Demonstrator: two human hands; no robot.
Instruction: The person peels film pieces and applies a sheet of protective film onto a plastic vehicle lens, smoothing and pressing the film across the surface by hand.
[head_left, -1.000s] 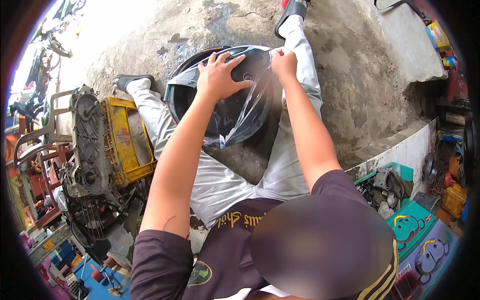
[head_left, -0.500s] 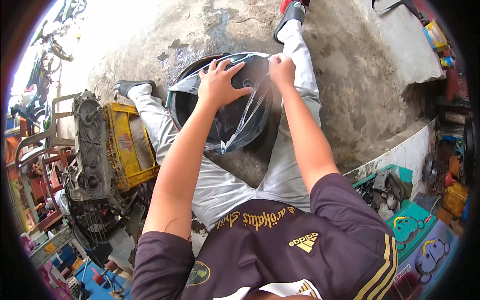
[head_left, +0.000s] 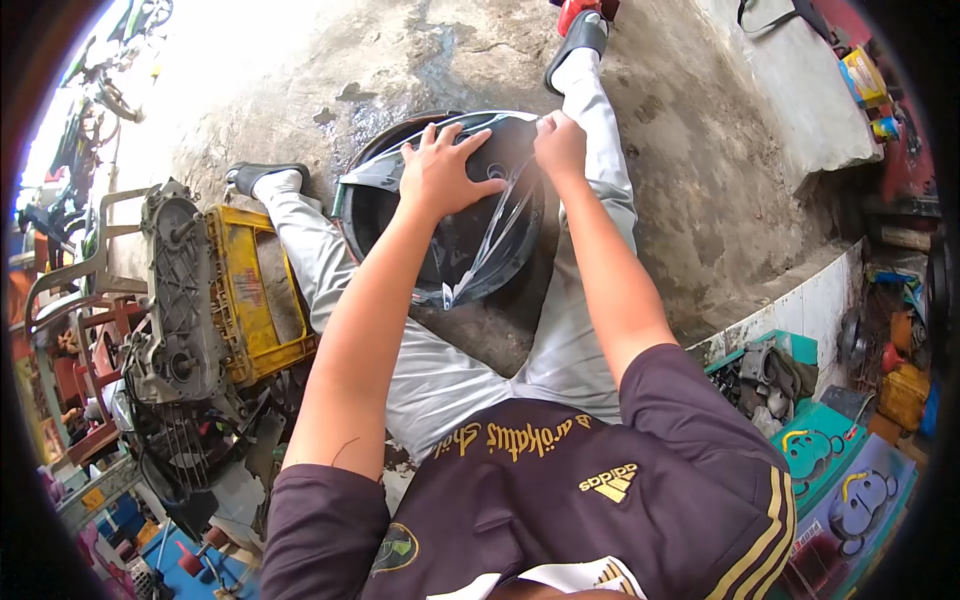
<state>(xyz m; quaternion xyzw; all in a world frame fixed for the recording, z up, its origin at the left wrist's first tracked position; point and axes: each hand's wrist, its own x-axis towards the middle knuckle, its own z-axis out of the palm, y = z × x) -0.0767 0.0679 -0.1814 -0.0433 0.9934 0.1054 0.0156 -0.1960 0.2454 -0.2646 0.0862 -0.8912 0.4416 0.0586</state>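
Note:
A glossy dark panel with silver-white stripes, which looks like a motorcycle body panel, lies tilted across a round black basin between my legs. My left hand rests on its upper part, fingers spread and pressing the surface. At the panel's upper right corner my right hand is closed in a pinch. What its fingers hold, if anything, is hidden. A hazy or reflective patch shows on the panel between both hands. Under the panel, the inside of the basin is largely covered.
On the left stand a yellow crate and a grey metal engine casing. Metal parts lie in a green bin on the right, near a low tiled ledge. The concrete floor has wet patches.
My right hand has shifted slightly left at the panel's corner and stays closed. The panel's upper edge sits a little lower. My left hand remains spread on the panel.

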